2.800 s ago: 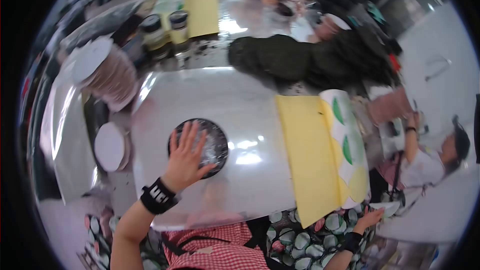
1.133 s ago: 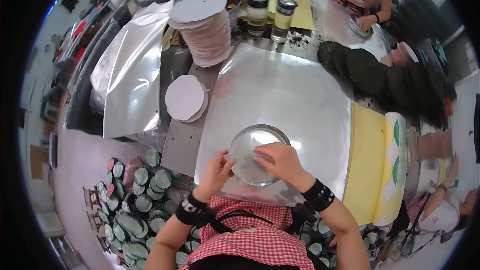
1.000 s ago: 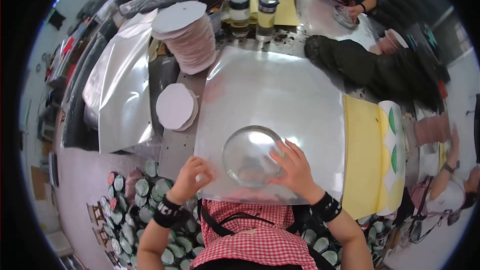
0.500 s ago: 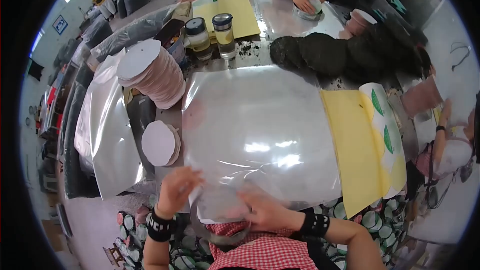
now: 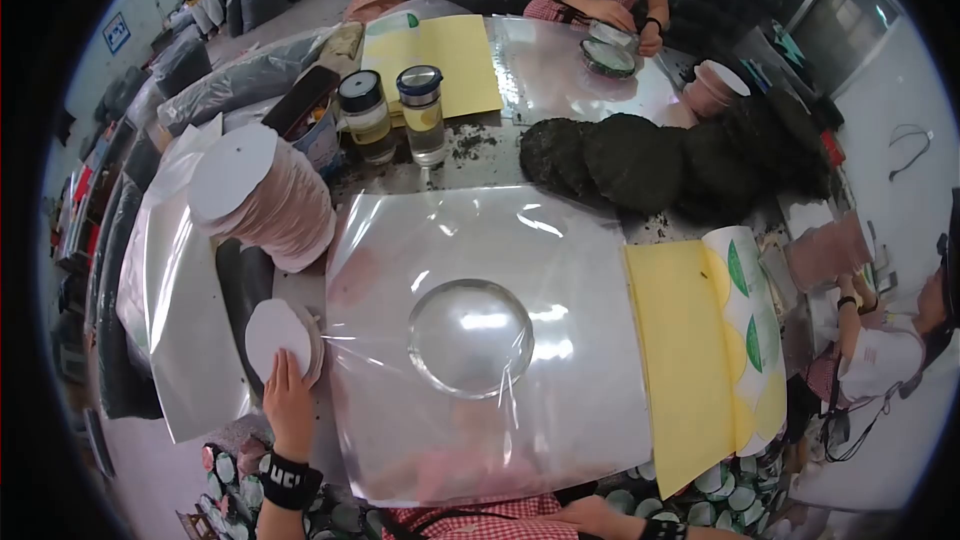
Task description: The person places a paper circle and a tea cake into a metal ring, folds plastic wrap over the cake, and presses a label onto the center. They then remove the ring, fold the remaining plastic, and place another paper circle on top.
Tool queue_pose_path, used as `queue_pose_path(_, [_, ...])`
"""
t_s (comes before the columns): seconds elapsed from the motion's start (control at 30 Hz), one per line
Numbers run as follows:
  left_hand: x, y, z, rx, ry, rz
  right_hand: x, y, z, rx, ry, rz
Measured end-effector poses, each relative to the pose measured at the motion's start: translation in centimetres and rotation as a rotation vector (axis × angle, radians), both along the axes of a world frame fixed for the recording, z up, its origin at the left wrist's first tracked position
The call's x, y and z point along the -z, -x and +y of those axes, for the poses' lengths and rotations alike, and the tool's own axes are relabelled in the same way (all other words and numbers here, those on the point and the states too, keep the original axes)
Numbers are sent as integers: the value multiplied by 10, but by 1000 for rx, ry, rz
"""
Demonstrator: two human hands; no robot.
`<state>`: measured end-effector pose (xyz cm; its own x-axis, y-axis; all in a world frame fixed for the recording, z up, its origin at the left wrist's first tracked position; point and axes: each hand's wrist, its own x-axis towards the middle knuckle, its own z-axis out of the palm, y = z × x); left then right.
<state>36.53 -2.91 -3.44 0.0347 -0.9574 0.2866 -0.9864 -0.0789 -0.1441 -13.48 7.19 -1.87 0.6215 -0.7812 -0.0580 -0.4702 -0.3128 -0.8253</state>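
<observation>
My left hand [image 5: 288, 405] reaches to the short stack of pale round discs [image 5: 275, 335] at the left edge of the work surface. Its fingers lie stretched out on the top disc. Low in the view, my right hand [image 5: 588, 516] is by my checked apron, below the front edge of the clear plastic sheet [image 5: 400, 440]; its fingers are too hidden to read. Lying on the middle of the sheet is a clear round ring [image 5: 470, 284], apart from both hands.
Behind the short stack rises a tall disc stack [image 5: 290, 205]. Two lidded bottles [image 5: 424, 125] and dark round pads [image 5: 632, 162] lie beyond the sheet. Yellow sheets [image 5: 685, 360] are at right. A co-worker's hands [image 5: 625, 25] handle round pieces across the table; another person is at right.
The clear ring, earlier between my hands at the front edge, now lies on the sheet. My left hand has moved left onto the discs. My right hand has drawn back. The view has shifted.
</observation>
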Motion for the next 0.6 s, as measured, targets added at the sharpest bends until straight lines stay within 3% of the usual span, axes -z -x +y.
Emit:
queue_pose_path(0.07, [1, -4, 0, 17, -12, 30, -16, 51, -44, -174, 258, 432])
queue_pose_path(0.1, [-4, -3, 5, 24, -16, 50, -41, 59, -104, -67, 448, 356])
queue_pose_path(0.13, [-14, -1, 1, 26, 7, 97, -55, 46, -162, 414, 270, 109])
queue_pose_path(0.17, [-20, 2, -4, 21, 11, 95, -39, 56, -221, 575, 482, 132])
queue_pose_path(0.2, [-27, 5, -6, -19, -58, 122, -30, 71, -277, 596, 511, 405])
queue_pose_path(0.27, [-49, 24, -7, -99, -127, 146, -14, 73, -371, 583, 801, 316])
queue_pose_path(0.33, [-88, 69, -15, -64, 67, 500, 6, 84, -428, 472, 876, 588])
queue_pose_path(0.4, [-109, 113, -25, 290, 273, 341, 24, 92, -445, 482, 791, 462])
queue_pose_path(0.43, [-96, 135, -30, 405, 340, 352, 26, 97, -453, 494, 714, 366])
queue_pose_path(0.47, [-94, 156, -39, 515, 235, 396, 17, 97, -449, 512, 689, 208])
queue_pose_path(0.5, [-79, 176, -49, 568, 146, 435, 1, 92, -436, 505, 693, 216])
queue_pose_path(0.57, [-45, 188, -59, 636, 26, 375, -45, 65, -399, 696, 626, -39])
queue_pose_path(0.6, [-43, 192, -57, 619, -99, 461, -65, 47, -373, 607, 721, -25])
